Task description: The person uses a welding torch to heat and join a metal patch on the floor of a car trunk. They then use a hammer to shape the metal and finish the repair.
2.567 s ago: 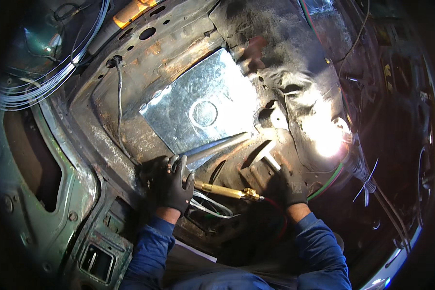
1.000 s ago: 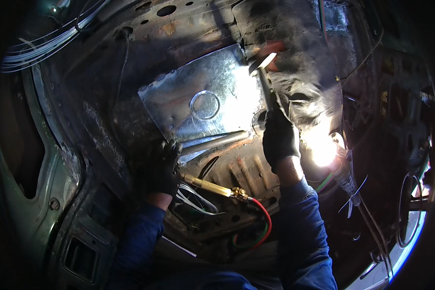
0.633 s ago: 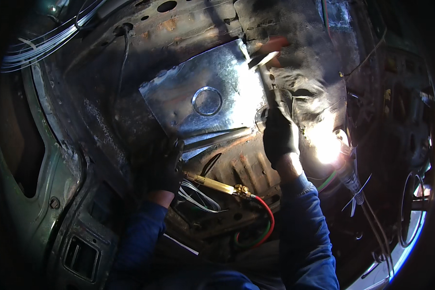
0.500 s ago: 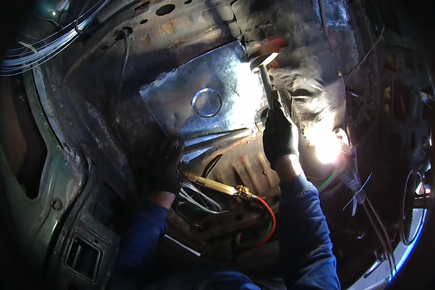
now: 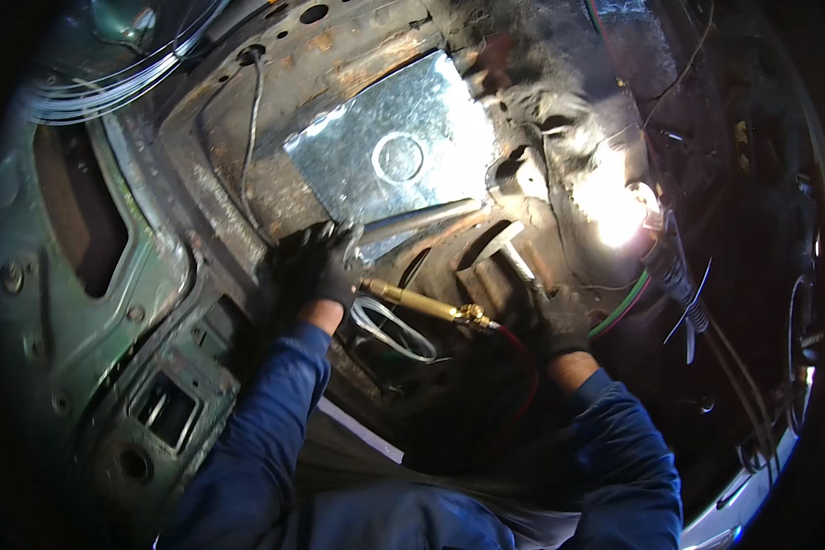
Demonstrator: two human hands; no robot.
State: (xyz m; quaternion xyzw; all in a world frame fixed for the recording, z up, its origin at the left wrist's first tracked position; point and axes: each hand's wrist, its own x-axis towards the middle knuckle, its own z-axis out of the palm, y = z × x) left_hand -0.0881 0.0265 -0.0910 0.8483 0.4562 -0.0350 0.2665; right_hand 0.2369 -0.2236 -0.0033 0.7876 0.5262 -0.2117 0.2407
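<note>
My gloved left hand [image 5: 316, 266] is closed round the near end of a metal bar [image 5: 421, 220]. The bar lies slantwise along the lower edge of a shiny sheet-metal panel [image 5: 348, 147] with a round ring on it. At the right, my gloved right hand [image 5: 563, 321], largely in shadow, grips a hammer [image 5: 501, 244] by its handle. The hammer's head is lower right of the bar's far end, apart from it. Between my hands lies a brass gas torch [image 5: 421, 301] with a red hose, beside a loop of thin wire [image 5: 385, 332].
A bright work lamp [image 5: 646, 209] shines at the right, its cable running down. Green body metal [image 5: 55, 275] with openings stands at the left. A coil of wire [image 5: 119, 96] hangs at the upper left. Worn, rusty floor metal [image 5: 234, 147] surrounds the panel.
My right hand has come down and toward me with the hammer, away from the panel's right edge. The left hand still holds the bar against the panel. The view has shifted.
</note>
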